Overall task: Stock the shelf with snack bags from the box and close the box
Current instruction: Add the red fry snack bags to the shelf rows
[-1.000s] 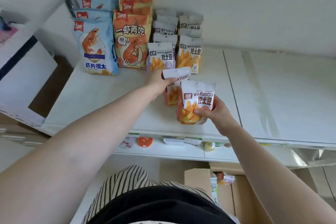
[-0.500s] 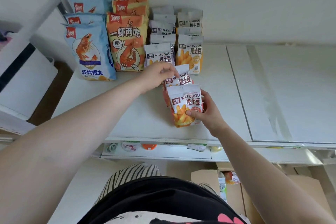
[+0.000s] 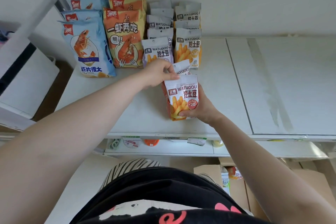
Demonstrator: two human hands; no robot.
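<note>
Head camera view, looking down past a black top with pink print and striped trousers. Low at the right, an open cardboard box (image 3: 214,172) sits on the floor with a few snack bags (image 3: 233,172) showing inside it. Above it, two bare arms reach onto a white shelf (image 3: 236,85). The right hand (image 3: 201,107) curls around the lower right side of an upright red-and-white WATUDOU fries bag (image 3: 182,96), thumb across its front. The left hand (image 3: 160,73) pinches the top edge of that bag between thumb and fingers. Just behind it stands a second red fries bag (image 3: 181,68), mostly hidden. Farther back, near the wall, the shelf holds rows of stocked bags: purple fries bags (image 3: 157,51), yellow fries bags (image 3: 188,45), large orange prawn bags (image 3: 125,38) and large blue prawn-chip bags (image 3: 87,47) at the far left. The right half of the shelf is bare white board.
</note>
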